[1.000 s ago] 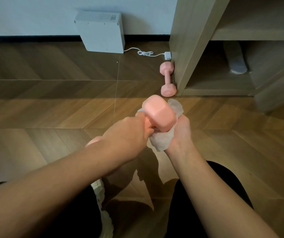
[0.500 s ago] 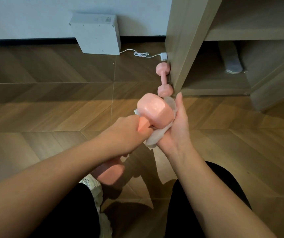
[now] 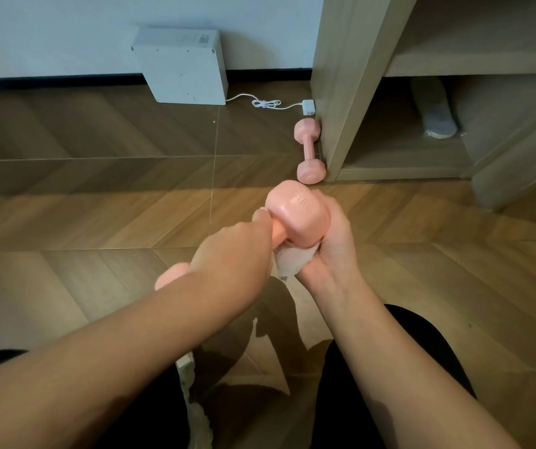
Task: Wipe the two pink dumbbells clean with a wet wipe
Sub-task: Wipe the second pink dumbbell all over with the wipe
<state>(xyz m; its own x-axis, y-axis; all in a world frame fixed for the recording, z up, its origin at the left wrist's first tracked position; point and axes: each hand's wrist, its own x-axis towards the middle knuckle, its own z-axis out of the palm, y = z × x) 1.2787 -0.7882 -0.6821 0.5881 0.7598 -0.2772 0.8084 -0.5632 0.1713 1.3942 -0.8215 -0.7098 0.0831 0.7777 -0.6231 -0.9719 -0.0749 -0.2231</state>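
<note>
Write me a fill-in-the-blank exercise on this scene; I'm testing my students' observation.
The left hand grips the raised dumbbell by its ____.
The right hand holds a white ____ against that dumbbell's head.
The second dumbbell lies on the ____ beside the wooden shelf unit.
Missing words: handle; wipe; floor.
</note>
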